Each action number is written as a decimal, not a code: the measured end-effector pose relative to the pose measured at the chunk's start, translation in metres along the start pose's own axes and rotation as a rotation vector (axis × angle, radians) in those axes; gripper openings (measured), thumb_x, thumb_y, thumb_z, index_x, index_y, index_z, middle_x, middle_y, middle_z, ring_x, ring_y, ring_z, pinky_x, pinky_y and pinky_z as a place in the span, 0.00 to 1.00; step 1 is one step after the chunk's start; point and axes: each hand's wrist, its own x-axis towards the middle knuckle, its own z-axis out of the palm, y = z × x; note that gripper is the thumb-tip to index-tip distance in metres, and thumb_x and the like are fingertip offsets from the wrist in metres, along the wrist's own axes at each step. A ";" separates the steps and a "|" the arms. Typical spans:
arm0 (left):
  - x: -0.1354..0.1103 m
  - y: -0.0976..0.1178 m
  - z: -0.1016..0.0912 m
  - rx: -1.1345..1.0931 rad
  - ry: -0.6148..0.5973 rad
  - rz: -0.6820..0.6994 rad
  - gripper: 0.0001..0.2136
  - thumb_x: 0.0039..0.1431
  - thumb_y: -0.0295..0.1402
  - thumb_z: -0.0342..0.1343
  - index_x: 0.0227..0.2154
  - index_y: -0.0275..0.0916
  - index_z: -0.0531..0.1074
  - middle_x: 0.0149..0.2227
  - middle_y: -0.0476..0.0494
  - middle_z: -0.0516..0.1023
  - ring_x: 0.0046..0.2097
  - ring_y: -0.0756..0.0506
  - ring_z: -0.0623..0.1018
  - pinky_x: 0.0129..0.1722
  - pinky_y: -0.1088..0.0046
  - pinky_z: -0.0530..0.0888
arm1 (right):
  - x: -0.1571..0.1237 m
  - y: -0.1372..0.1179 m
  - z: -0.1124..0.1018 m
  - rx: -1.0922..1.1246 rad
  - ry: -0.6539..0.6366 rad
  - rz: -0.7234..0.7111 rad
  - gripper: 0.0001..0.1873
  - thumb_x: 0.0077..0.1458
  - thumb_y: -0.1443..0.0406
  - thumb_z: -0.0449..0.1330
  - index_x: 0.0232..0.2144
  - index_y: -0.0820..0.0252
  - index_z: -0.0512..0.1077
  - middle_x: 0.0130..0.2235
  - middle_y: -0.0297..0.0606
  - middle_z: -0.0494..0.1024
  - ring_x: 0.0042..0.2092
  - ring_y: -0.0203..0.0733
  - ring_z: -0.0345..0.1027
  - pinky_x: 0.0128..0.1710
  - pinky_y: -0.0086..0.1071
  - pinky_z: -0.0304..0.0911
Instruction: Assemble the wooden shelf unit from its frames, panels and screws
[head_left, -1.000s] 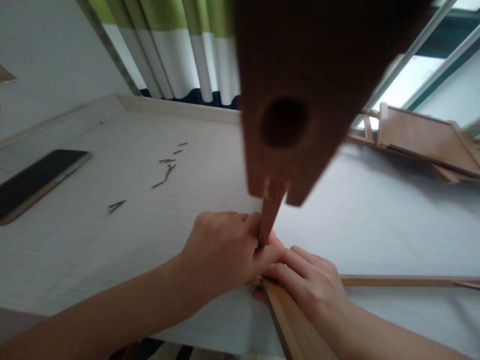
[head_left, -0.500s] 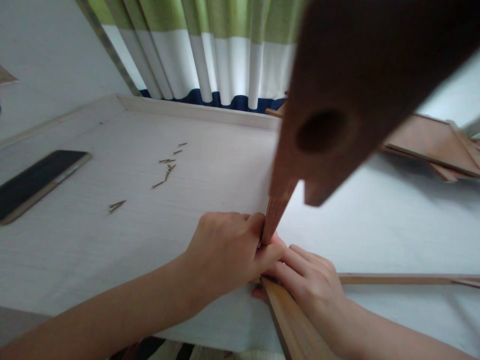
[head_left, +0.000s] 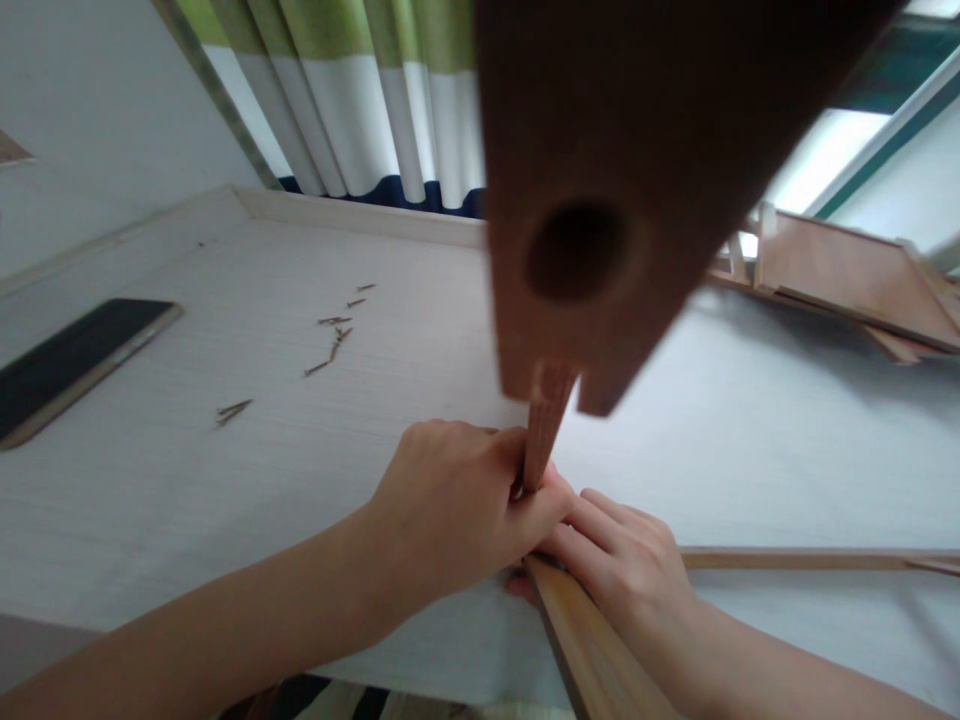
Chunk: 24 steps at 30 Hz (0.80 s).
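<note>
Head view: over a white, faintly grained tabletop (head_left: 420, 350), the left hand (head_left: 457, 490) is closed tightly around a narrow, reddish-brown upright wooden piece (head_left: 547, 425). The right hand (head_left: 622, 570), just beside it and touching it, is closed over the far end of a light brown flat wooden board (head_left: 589, 645) that slants toward the wearer; its fingertips are hidden. A large, dark brown wooden block with a round hole (head_left: 555, 350) looms above, near the camera; whether it is fixed to the upright is unclear. Being tall and apparently held only low down, the upright could tip if the left hand slackens. The crowded fingers might get pinched where the pieces meet, or mask a misaligned joint. Small, thin brown metal screws (head_left: 334, 345) lie loose beyond the left hand; a sweeping sleeve or swinging wood could scatter them.
</note>
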 end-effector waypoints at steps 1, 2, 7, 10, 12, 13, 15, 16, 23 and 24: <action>0.000 0.000 0.000 -0.007 -0.003 -0.007 0.11 0.50 0.32 0.44 0.16 0.42 0.65 0.10 0.53 0.61 0.15 0.48 0.64 0.18 0.70 0.53 | 0.000 0.000 0.000 -0.004 -0.010 0.003 0.09 0.57 0.64 0.51 0.30 0.60 0.70 0.31 0.36 0.69 0.33 0.37 0.62 0.32 0.29 0.58; 0.000 0.000 0.000 -0.012 -0.015 -0.016 0.11 0.50 0.32 0.44 0.17 0.42 0.66 0.10 0.53 0.61 0.15 0.49 0.63 0.18 0.70 0.53 | 0.000 0.000 0.000 -0.010 -0.012 0.002 0.09 0.57 0.65 0.51 0.29 0.60 0.70 0.31 0.36 0.69 0.33 0.37 0.61 0.31 0.29 0.57; 0.000 0.001 -0.001 -0.049 -0.042 -0.042 0.10 0.50 0.32 0.44 0.16 0.41 0.64 0.10 0.52 0.61 0.15 0.48 0.62 0.19 0.70 0.53 | 0.001 0.000 0.000 -0.055 0.049 0.000 0.09 0.57 0.65 0.50 0.26 0.61 0.66 0.27 0.34 0.67 0.28 0.37 0.58 0.25 0.30 0.50; 0.000 0.001 -0.002 -0.089 -0.080 -0.063 0.12 0.50 0.32 0.45 0.13 0.41 0.61 0.10 0.52 0.62 0.17 0.49 0.63 0.19 0.71 0.54 | 0.001 0.001 -0.001 -0.037 0.086 0.011 0.08 0.56 0.67 0.47 0.27 0.62 0.64 0.24 0.33 0.65 0.26 0.36 0.56 0.23 0.30 0.49; 0.000 0.001 -0.003 -0.112 -0.100 -0.064 0.14 0.50 0.32 0.44 0.11 0.40 0.57 0.11 0.51 0.63 0.17 0.49 0.64 0.20 0.71 0.54 | 0.001 0.001 -0.001 -0.029 0.079 0.004 0.08 0.56 0.68 0.47 0.28 0.61 0.63 0.24 0.33 0.64 0.26 0.36 0.56 0.23 0.29 0.49; 0.000 0.000 -0.003 -0.117 -0.104 -0.063 0.14 0.50 0.32 0.44 0.11 0.40 0.56 0.10 0.51 0.62 0.16 0.49 0.64 0.20 0.70 0.54 | 0.001 0.002 -0.001 -0.032 0.058 -0.004 0.07 0.56 0.68 0.47 0.28 0.61 0.63 0.25 0.33 0.65 0.27 0.36 0.56 0.23 0.29 0.49; -0.001 0.000 -0.003 -0.120 -0.104 -0.060 0.15 0.51 0.33 0.44 0.10 0.40 0.55 0.09 0.52 0.62 0.15 0.48 0.64 0.19 0.70 0.53 | 0.000 0.003 -0.002 -0.047 0.000 -0.018 0.05 0.55 0.67 0.49 0.30 0.60 0.64 0.28 0.33 0.67 0.29 0.36 0.59 0.25 0.29 0.51; -0.001 -0.001 -0.002 -0.121 -0.108 -0.061 0.16 0.51 0.33 0.43 0.10 0.40 0.55 0.09 0.52 0.61 0.15 0.48 0.65 0.19 0.70 0.53 | 0.000 0.004 -0.002 -0.052 -0.027 -0.022 0.03 0.55 0.67 0.51 0.31 0.59 0.64 0.29 0.33 0.68 0.30 0.37 0.60 0.26 0.29 0.53; 0.000 0.000 -0.002 -0.151 -0.088 -0.064 0.16 0.52 0.34 0.43 0.11 0.41 0.57 0.10 0.51 0.64 0.15 0.47 0.67 0.19 0.69 0.55 | 0.003 0.005 -0.002 -0.013 -0.158 0.025 0.09 0.51 0.66 0.56 0.38 0.55 0.67 0.37 0.34 0.70 0.36 0.37 0.64 0.33 0.29 0.60; 0.000 0.000 -0.002 -0.159 -0.089 -0.065 0.16 0.53 0.34 0.43 0.11 0.41 0.58 0.11 0.51 0.65 0.15 0.47 0.67 0.19 0.68 0.56 | 0.004 0.005 -0.003 0.005 -0.181 0.037 0.11 0.51 0.66 0.56 0.39 0.55 0.67 0.38 0.35 0.70 0.37 0.38 0.64 0.34 0.29 0.61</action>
